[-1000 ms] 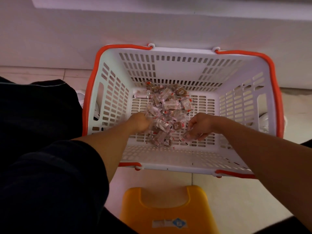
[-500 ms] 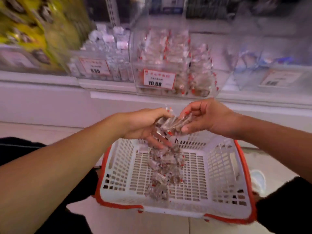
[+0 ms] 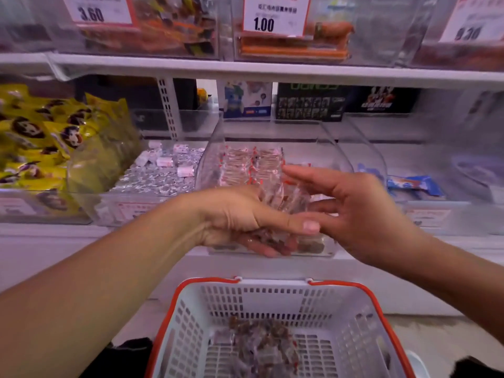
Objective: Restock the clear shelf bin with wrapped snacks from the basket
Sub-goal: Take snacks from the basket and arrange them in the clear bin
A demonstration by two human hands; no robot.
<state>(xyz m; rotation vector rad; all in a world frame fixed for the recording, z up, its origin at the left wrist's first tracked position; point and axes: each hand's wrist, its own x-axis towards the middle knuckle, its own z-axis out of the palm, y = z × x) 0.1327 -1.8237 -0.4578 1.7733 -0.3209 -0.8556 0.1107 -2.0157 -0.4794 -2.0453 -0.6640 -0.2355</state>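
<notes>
So the handful of clear-wrapped brown snacks (image 3: pixel 283 199) scooped from the white slotted basket with orange rim (image 3: pixel 392 317) a second ago has been lifted to the clear plastic shelf bin (image 3: pixel 215 148), cupped in the curled left hand (image 3: pixel 240 214) and steadied by the spread-fingered right hand (image 3: pixel 362 211), so one batch is nearly in while plenty more is left in the basket.

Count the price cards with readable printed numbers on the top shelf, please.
3: a white card reading 3.60 at left, a white card reading 1.00 in the middle, a blurred, partly cut-off white card at right.
</notes>
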